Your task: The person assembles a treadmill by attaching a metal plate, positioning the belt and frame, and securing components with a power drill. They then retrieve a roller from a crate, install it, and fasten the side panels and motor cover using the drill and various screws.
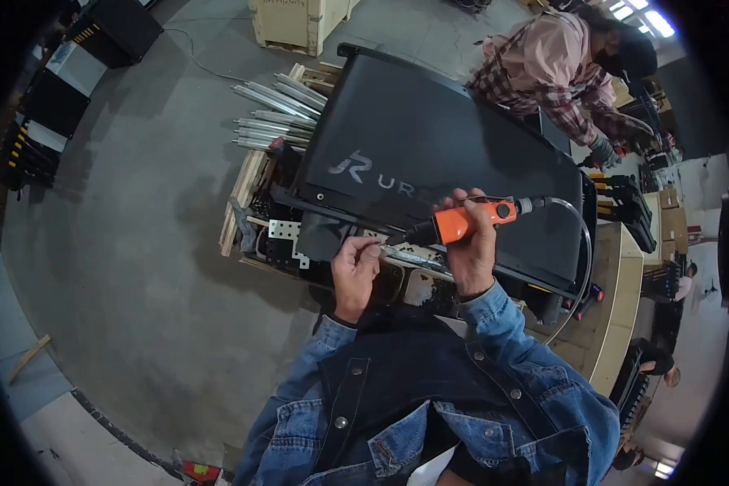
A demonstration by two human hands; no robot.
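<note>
Denim sleeves, both hands at the treadmill deck (429,146) edge.
Right hand (471,243) grips an orange driver (462,223); left hand (356,263) pinches its tip; fastening looks unfinished.

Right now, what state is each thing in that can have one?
Screwdriver: orange, gripped in the right hand, lying roughly level, tip toward the left hand, hose attached.
Left hand: fingers pinched at the tip; what they hold is too small to tell.
Treadmill: flat on the wooden pallet.
Metal tubes: lying loose in a pile.
Co-worker: bent over the far end.
</note>
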